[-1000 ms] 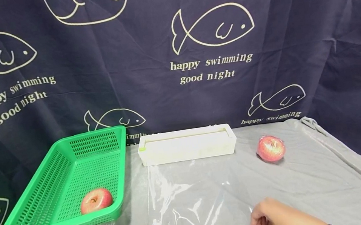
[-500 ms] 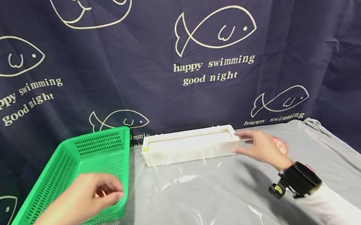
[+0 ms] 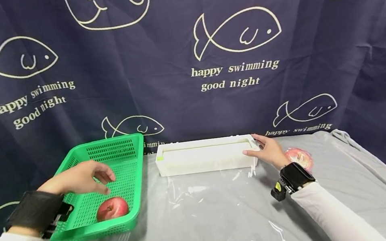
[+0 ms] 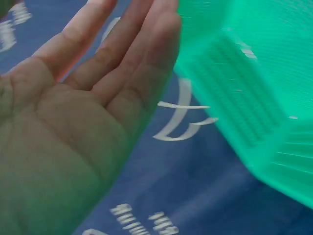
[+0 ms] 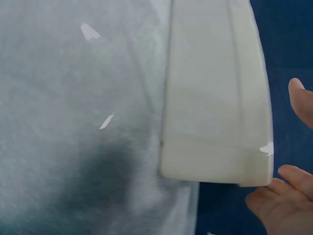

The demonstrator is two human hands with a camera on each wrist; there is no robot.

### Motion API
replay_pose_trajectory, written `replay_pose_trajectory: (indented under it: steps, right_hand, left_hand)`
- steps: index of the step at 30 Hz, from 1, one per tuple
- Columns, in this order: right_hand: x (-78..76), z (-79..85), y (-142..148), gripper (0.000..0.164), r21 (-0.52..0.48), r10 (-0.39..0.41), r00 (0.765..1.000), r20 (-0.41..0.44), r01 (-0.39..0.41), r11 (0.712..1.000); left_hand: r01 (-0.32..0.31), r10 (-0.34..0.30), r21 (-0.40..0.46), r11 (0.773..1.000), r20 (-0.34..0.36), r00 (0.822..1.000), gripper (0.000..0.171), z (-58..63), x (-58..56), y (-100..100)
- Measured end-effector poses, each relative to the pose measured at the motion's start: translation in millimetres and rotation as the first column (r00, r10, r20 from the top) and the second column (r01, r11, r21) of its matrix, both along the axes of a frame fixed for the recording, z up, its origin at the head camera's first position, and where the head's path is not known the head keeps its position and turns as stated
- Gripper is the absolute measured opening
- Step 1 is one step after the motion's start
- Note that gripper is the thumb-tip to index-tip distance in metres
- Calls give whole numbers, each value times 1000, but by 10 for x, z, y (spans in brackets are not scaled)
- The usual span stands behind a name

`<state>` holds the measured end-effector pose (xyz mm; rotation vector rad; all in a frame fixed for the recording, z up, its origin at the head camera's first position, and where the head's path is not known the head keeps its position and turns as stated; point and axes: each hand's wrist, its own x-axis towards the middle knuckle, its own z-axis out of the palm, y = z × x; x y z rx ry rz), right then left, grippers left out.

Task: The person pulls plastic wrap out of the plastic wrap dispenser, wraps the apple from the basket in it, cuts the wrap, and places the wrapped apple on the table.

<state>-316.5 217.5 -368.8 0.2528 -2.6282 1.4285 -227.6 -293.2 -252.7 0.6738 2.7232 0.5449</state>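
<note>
My left hand (image 3: 87, 178) hovers over the green basket (image 3: 137, 176), fingers loosely bent and nothing between them. Just below it a red apple (image 3: 112, 208) lies in the basket's near right corner. In the left wrist view the palm (image 4: 63, 132) faces the camera beside the basket's slotted wall (image 4: 239, 93). At the right end of a long white box (image 3: 202, 162), my right hand (image 3: 269, 153) spreads thumb and fingers around the corner. Extended fingers (image 5: 288, 196) show right by the box end (image 5: 215, 122) in the right wrist view.
A sheet of clear plastic film (image 3: 220, 214) stretches from the box toward me over the grey cloth (image 3: 355, 188). Behind the right wrist sits a second apple (image 3: 299, 158), wrapped in clear film. A dark fish-print curtain (image 3: 165, 79) hangs at the back.
Both hands have left the film's near edge. My left hand has gone over the basket and my right to the box's right end, with its thumb higher than half a second ago.
</note>
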Motion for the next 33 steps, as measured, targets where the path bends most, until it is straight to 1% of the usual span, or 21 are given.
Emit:
replay_pose_trajectory:
  steps: [4,6,8,10,12,14,17,20,22,25,27,29,31,33]
  right_hand:
    - [-28,-147,71,77,-16,-34,999,-3,34,999]
    - [-22,-209,85,77,-12,-52,999,-5,52,999]
    - [-15,-248,81,76,-9,-70,998,-10,70,998]
    - [-14,-263,69,75,0,-86,996,-16,86,996]
    - [-22,-261,51,73,-1,-90,996,-16,90,996]
    - [-42,-250,33,72,-4,-88,996,-13,88,996]
    - [-82,-237,9,71,-39,-75,997,3,75,996]
    - [-115,-236,-7,69,-62,-74,997,12,74,995]
    - [-126,-244,-2,69,-73,-79,997,20,80,994]
    - [-127,-259,21,69,-80,-86,996,27,88,993]
    - [-126,-264,33,69,-88,-89,996,27,91,992]
    - [-123,-262,37,69,-88,-91,996,23,93,992]
    - [-120,-261,31,69,-90,-90,996,17,91,992]
    - [-121,-265,27,69,-87,-89,996,9,89,992]
  left_hand:
    - [-27,35,-79,997,108,994,47,-107,-239,-60]
    - [-40,61,-138,990,149,987,54,-149,-318,-85]
    - [-52,89,-200,978,179,980,60,-203,-358,-106]
    - [-57,110,-235,970,217,970,65,-262,-364,-117]
    - [-62,126,-248,967,254,959,68,-327,-347,-122]
    - [-62,126,-228,972,282,951,68,-390,-318,-124]
    - [-78,129,-170,982,315,940,63,-470,-271,-118]
    - [-87,122,-125,988,311,943,54,-526,-229,-101]
    - [-78,111,-122,989,293,950,48,-544,-209,-66]
    - [-45,86,-163,986,250,965,40,-559,-185,15]
    - [-35,79,-205,978,211,974,35,-572,-161,76]
    - [-37,80,-249,968,164,983,29,-589,-130,136]
    - [-57,95,-290,955,119,988,20,-609,-97,193]
    - [-80,110,-324,943,75,991,15,-629,-61,247]
